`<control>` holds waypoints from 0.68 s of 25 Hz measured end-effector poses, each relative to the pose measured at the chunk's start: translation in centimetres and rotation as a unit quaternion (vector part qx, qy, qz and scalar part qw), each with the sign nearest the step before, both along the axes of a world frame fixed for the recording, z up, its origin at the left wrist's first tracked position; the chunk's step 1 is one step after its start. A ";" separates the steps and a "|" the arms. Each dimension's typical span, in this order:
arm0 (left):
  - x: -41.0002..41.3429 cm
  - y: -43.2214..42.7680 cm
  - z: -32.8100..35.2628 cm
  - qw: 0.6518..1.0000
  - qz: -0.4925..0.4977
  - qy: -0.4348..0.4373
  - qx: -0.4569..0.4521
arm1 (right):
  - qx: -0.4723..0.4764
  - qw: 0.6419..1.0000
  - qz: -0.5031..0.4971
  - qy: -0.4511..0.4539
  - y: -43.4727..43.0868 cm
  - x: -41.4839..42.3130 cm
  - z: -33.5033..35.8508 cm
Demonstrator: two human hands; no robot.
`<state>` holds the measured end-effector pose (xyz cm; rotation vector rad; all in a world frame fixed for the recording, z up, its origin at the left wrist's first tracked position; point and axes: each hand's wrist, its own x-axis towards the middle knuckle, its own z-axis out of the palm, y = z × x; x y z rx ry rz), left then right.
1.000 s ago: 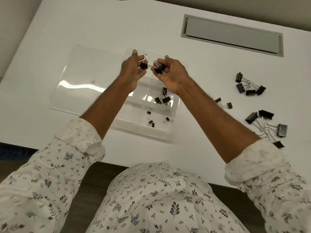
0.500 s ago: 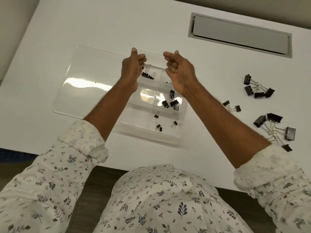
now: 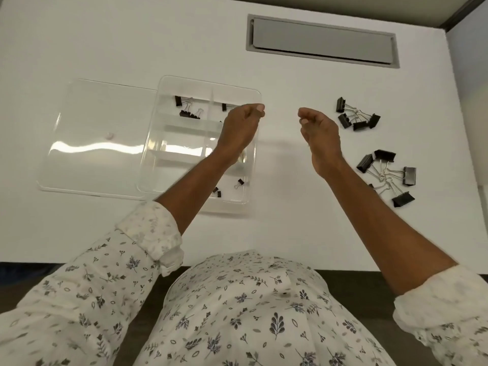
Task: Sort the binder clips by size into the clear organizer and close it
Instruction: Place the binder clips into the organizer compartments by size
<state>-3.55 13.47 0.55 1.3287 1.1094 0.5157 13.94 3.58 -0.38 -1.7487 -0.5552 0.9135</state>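
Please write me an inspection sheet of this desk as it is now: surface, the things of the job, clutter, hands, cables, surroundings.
Surface: white table, with a grey hatch set in at the back.
Job's things: clear organizer open, its lid lying flat on its left; sorted clips in the back compartments, small clips in a front one; loose on the table at the right, medium clips and large clips.
Clutter: nothing seen.
Hands: left hand above the organizer, right hand above bare table; both loosely curled, holding nothing.
Cables: nothing seen.
Surroundings: dark floor below the table edge.
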 end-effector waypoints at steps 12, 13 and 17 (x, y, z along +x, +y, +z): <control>9.4 -6.0 -3.6 0.947 -0.173 0.102 0.249 | -0.138 0.892 0.184 -0.388 -8.2 8.6 -4.8; 10.0 -6.3 -4.0 0.941 -0.196 0.115 0.249 | -0.143 0.882 0.204 -0.401 -8.2 8.8 -5.0; 12.8 -6.9 -5.4 0.898 -0.299 0.173 0.272 | -0.131 0.845 0.263 -0.447 -8.1 9.3 -5.6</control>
